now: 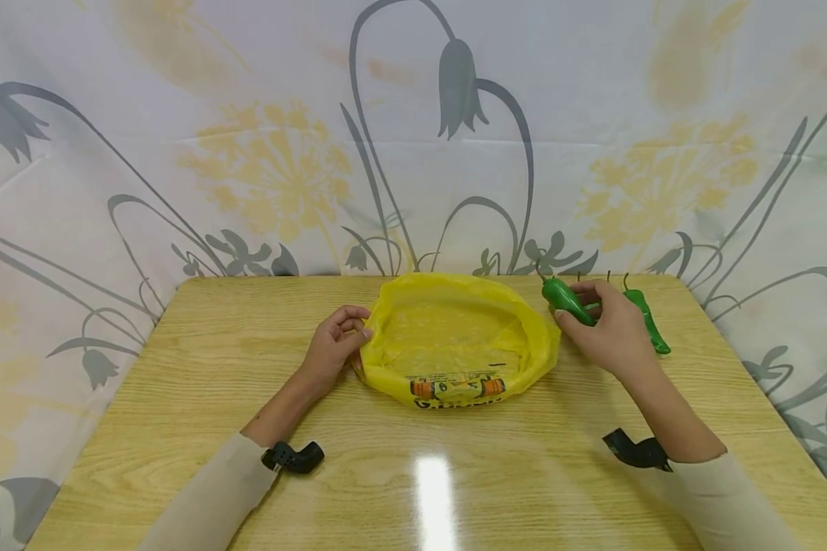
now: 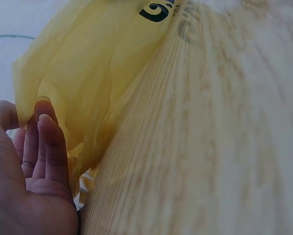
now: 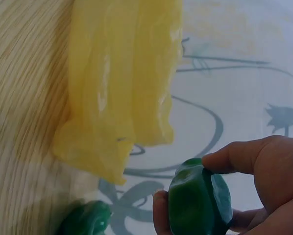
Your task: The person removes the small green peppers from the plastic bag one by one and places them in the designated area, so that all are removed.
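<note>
A yellow plastic bag [image 1: 448, 285] with dark lettering and orange print stands on the table, its mouth spread wide toward me. My left hand [image 1: 334, 344] pinches the left side of its rim between thumb and fingers. In the right hand [image 1: 616, 329] is a green pepper [image 1: 565, 300], held between thumb and fingers with its stem pointing up and left. That pepper is just beyond the bag's right rim, apart from it. Another green pepper [image 1: 649, 321] lies right of the hand. Behind the fingers, more stems and some green show, mostly hidden.
The wooden table [image 1: 358, 490] reaches back to a hanging flower-patterned cloth [image 1: 413, 153]. A black wrist strap mount [image 1: 292, 458] is on the left wrist and a similar black mount [image 1: 637, 450] on the right.
</note>
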`<action>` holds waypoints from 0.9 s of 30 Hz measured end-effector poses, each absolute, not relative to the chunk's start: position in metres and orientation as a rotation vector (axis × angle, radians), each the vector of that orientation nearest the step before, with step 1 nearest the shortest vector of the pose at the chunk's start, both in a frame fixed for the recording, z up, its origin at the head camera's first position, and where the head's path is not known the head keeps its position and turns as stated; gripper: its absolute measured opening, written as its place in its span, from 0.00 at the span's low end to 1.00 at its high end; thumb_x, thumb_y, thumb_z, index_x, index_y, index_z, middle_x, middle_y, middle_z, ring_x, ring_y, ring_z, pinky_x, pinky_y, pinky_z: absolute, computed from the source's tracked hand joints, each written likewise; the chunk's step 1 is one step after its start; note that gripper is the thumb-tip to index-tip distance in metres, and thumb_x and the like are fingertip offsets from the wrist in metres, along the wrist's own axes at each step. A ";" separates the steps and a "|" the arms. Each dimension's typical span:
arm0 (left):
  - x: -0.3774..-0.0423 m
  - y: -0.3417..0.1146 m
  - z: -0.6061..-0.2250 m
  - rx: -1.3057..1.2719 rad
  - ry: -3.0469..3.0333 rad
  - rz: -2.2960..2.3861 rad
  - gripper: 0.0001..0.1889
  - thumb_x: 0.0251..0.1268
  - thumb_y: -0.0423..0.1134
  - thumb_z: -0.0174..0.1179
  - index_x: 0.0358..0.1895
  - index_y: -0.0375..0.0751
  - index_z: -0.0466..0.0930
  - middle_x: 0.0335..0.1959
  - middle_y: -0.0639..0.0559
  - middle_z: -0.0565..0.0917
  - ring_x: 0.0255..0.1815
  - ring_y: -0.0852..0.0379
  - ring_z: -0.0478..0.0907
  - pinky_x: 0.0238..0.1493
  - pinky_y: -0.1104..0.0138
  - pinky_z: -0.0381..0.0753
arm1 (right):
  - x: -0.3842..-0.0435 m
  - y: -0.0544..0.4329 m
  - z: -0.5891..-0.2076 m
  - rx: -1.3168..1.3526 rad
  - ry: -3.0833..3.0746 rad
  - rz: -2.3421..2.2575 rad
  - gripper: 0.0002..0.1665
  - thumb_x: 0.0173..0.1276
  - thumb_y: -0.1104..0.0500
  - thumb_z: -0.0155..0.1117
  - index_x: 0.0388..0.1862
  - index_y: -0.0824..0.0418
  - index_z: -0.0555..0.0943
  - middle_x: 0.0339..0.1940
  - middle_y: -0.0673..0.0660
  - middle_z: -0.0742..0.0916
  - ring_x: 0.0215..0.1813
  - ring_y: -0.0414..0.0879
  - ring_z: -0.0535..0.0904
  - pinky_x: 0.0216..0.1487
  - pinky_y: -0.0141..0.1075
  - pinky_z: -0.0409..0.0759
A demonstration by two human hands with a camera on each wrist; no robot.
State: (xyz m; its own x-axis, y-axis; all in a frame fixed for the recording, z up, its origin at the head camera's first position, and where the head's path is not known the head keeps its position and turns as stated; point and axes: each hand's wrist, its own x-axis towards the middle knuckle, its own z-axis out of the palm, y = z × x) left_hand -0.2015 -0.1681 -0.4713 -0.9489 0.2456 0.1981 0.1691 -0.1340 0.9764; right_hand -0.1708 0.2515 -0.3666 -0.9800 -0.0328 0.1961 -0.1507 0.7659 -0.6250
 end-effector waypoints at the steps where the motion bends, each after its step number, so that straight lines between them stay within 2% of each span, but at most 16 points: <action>1: -0.201 -0.168 -0.471 0.487 2.031 2.277 0.14 0.76 0.27 0.58 0.59 0.24 0.72 0.34 0.51 0.79 0.14 0.53 0.70 0.21 0.66 0.80 | -0.171 0.255 -0.367 0.138 -2.789 1.003 0.31 0.78 0.52 0.66 0.71 0.69 0.73 0.59 0.72 0.82 0.54 0.66 0.82 0.49 0.56 0.82; 7: -0.200 -0.168 -0.473 0.482 2.030 2.282 0.14 0.76 0.27 0.58 0.59 0.26 0.72 0.34 0.50 0.79 0.15 0.52 0.70 0.21 0.67 0.79 | -0.173 0.274 -0.372 0.061 -2.802 1.006 0.33 0.79 0.50 0.65 0.72 0.69 0.72 0.60 0.73 0.81 0.54 0.66 0.80 0.44 0.52 0.83; 11: -0.201 -0.168 -0.474 0.488 2.035 2.279 0.13 0.76 0.27 0.58 0.59 0.27 0.72 0.34 0.50 0.79 0.15 0.51 0.70 0.21 0.67 0.79 | -0.174 0.284 -0.375 0.012 -2.803 1.001 0.34 0.79 0.50 0.64 0.73 0.69 0.71 0.61 0.74 0.80 0.56 0.69 0.80 0.47 0.58 0.84; 15: -0.201 -0.168 -0.475 0.489 2.032 2.284 0.12 0.76 0.27 0.58 0.58 0.29 0.73 0.33 0.51 0.79 0.15 0.52 0.70 0.20 0.68 0.79 | -0.176 0.294 -0.375 -0.018 -2.783 0.974 0.34 0.79 0.50 0.64 0.73 0.71 0.71 0.61 0.75 0.80 0.55 0.70 0.80 0.46 0.59 0.83; 22: -0.201 -0.167 -0.473 0.503 2.024 2.294 0.12 0.76 0.26 0.57 0.58 0.29 0.74 0.33 0.51 0.79 0.15 0.54 0.70 0.20 0.68 0.79 | -0.182 0.312 -0.376 -0.096 -2.740 0.960 0.34 0.79 0.51 0.63 0.73 0.71 0.71 0.62 0.76 0.79 0.56 0.71 0.78 0.41 0.52 0.81; 27: -0.201 -0.167 -0.471 0.483 2.025 2.284 0.15 0.76 0.26 0.58 0.59 0.24 0.71 0.33 0.49 0.79 0.15 0.55 0.71 0.20 0.68 0.79 | -0.188 0.326 -0.382 -0.162 -2.730 0.954 0.35 0.80 0.50 0.61 0.75 0.72 0.70 0.64 0.78 0.78 0.60 0.74 0.77 0.47 0.62 0.80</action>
